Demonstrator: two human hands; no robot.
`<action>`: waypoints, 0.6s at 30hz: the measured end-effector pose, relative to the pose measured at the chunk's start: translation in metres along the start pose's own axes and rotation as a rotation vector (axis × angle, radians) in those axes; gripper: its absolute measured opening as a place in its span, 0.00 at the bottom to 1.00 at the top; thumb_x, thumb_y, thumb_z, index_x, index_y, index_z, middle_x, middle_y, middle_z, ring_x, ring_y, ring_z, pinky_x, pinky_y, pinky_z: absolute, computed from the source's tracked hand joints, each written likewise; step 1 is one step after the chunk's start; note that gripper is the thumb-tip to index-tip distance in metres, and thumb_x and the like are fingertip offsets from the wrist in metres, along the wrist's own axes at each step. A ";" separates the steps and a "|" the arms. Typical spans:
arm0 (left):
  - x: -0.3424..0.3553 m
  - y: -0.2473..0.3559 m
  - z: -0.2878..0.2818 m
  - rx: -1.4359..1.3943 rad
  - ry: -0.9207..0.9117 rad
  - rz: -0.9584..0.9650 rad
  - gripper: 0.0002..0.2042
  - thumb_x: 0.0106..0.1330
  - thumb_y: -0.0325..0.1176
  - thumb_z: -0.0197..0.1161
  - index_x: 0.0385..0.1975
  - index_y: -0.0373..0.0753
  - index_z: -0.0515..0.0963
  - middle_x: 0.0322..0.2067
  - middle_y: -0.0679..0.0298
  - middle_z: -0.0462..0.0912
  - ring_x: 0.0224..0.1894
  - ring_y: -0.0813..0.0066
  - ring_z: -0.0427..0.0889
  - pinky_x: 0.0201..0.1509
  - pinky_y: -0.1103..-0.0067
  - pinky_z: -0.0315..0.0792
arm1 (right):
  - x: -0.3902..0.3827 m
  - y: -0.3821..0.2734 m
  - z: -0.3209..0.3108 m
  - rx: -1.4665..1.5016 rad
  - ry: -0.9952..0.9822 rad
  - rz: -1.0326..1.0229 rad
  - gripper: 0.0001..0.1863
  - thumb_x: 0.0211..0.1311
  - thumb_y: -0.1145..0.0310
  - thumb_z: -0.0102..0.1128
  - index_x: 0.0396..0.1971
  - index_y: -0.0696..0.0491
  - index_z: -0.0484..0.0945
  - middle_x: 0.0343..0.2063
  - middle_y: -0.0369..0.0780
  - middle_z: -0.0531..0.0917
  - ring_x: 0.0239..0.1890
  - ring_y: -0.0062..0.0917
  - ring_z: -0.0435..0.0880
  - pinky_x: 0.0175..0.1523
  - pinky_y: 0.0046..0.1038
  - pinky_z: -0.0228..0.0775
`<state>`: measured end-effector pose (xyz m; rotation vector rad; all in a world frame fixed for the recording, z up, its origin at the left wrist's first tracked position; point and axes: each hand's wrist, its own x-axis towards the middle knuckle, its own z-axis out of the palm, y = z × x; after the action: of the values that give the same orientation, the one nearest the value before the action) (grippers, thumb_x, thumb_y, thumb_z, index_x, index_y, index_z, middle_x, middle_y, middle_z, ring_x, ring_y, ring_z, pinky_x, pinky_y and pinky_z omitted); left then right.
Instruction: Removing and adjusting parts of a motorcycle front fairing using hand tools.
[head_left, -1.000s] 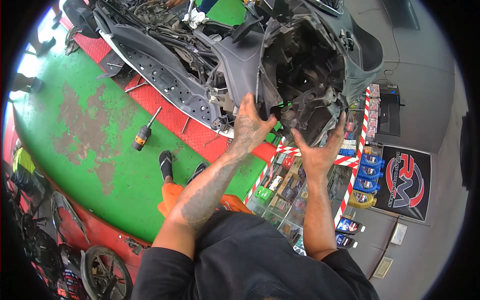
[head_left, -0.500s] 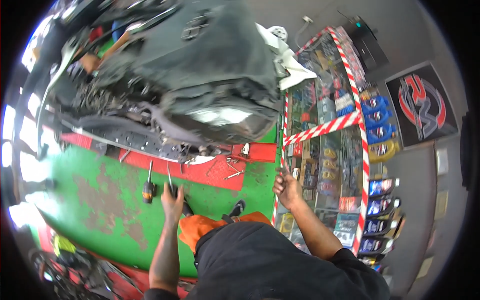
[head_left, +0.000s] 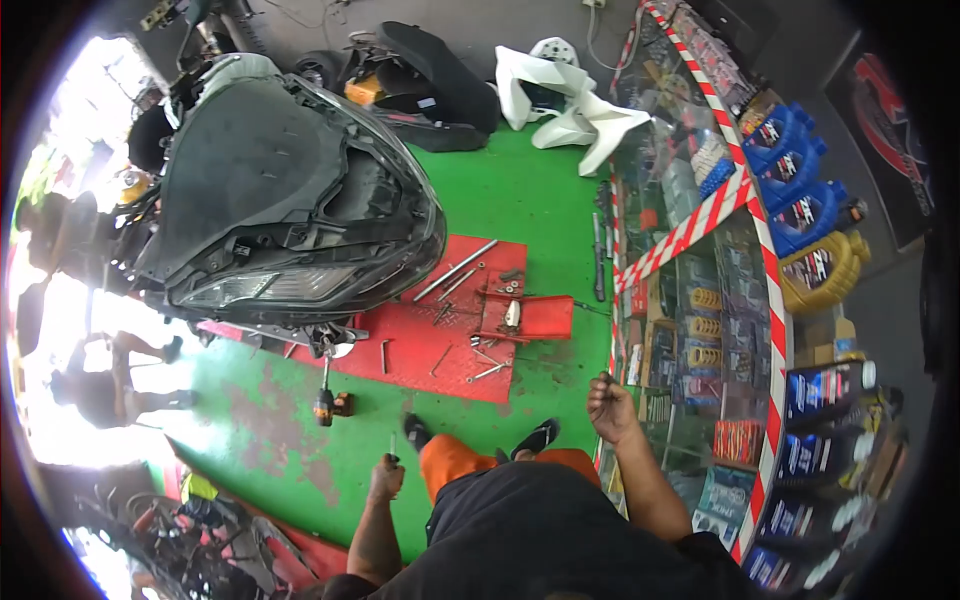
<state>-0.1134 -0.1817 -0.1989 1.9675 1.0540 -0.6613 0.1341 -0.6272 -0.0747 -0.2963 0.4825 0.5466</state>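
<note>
My left hand (head_left: 385, 480) is closed around the dark handle of a screwdriver (head_left: 393, 458), its thin shaft pointing away from me. Raised beside the glass display case, my right hand (head_left: 612, 412) has its fingers curled around a small dark piece at the fingertips, too small to name. Ahead to the left stands a scooter (head_left: 290, 200) with a dark front fairing and a clear headlight (head_left: 270, 287). An orange and black power drill (head_left: 330, 406) with a long bit is on the green floor near the scooter.
A red mat (head_left: 400, 340) holds several wrenches, rods and a red tray (head_left: 545, 318). The display case (head_left: 690, 300) edged with striped tape runs along the right, bottles (head_left: 822, 388) beside it. White panels (head_left: 560, 95) and a black seat (head_left: 440, 75) lie beyond. People (head_left: 110, 385) stand left.
The view has swung, bringing the floor beyond the scooter into sight. My left hand, with the screwdriver, is lower and nearer my body. My right hand stays raised by the case.
</note>
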 end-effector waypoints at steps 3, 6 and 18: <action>-0.029 0.040 0.044 -0.042 -0.150 -0.083 0.13 0.58 0.34 0.58 0.41 0.37 0.74 0.27 0.52 0.82 0.30 0.59 0.83 0.29 0.69 0.76 | 0.019 -0.047 0.005 0.133 -0.114 -0.015 0.15 0.54 0.80 0.47 0.40 0.55 0.77 0.31 0.35 0.74 0.32 0.24 0.75 0.37 0.25 0.72; -0.037 0.039 0.078 0.010 -0.211 0.054 0.10 0.60 0.33 0.57 0.40 0.38 0.75 0.24 0.57 0.81 0.24 0.65 0.81 0.24 0.71 0.75 | 0.052 -0.082 0.043 0.157 -0.224 0.088 0.12 0.54 0.78 0.48 0.38 0.56 0.75 0.29 0.35 0.73 0.31 0.24 0.74 0.36 0.27 0.71; 0.020 0.143 0.154 -0.040 -0.125 0.128 0.08 0.63 0.33 0.53 0.36 0.37 0.75 0.23 0.56 0.79 0.21 0.61 0.80 0.22 0.69 0.73 | 0.196 -0.193 0.186 0.004 -0.452 0.336 0.12 0.58 0.75 0.46 0.42 0.57 0.74 0.26 0.36 0.73 0.25 0.22 0.75 0.28 0.24 0.70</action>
<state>0.0068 -0.3500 -0.2414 1.9154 0.8526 -0.6788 0.4549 -0.6286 0.0106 -0.0802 0.0921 0.9138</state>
